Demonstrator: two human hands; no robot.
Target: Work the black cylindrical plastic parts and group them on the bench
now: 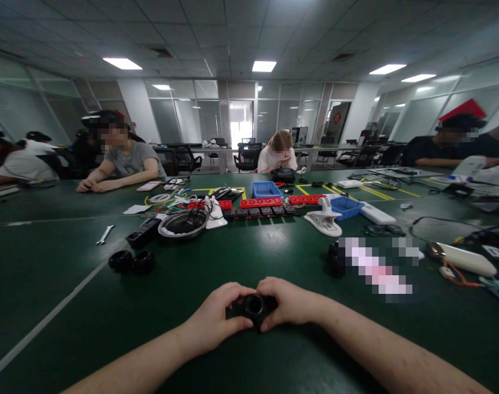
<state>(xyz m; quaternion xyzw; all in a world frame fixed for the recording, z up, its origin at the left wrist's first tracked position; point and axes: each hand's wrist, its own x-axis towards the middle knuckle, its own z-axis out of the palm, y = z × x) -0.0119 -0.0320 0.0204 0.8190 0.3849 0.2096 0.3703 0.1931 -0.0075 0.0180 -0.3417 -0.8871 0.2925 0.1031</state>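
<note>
**Head view: two bare hands clasp a small black round part at the near edge of a green table**

Head camera, looking forward and down across a long green table (274, 251). Close to its near edge, at the middle, the left hand (214, 320) and right hand (292, 303) meet around a black round part (255, 307). Both hands are closed on it, fingers curled over the top and thumbs pressed below. The grip comes from opposite sides, which seems to steady the part and leaves its open hollow facing the wearer. Whether the part rests on the table or is held just above it cannot be told.

Toward the left edge lie two more black rings (132, 261), touching each other, and a small wrench (105, 234) beyond them. Around the table's middle sit a round metal dish (183, 223), red power strips (261, 202), a blue tray (266, 189) and a white clamp (323, 219). Other people sit along the far and side edges, well apart from these hands.
</note>
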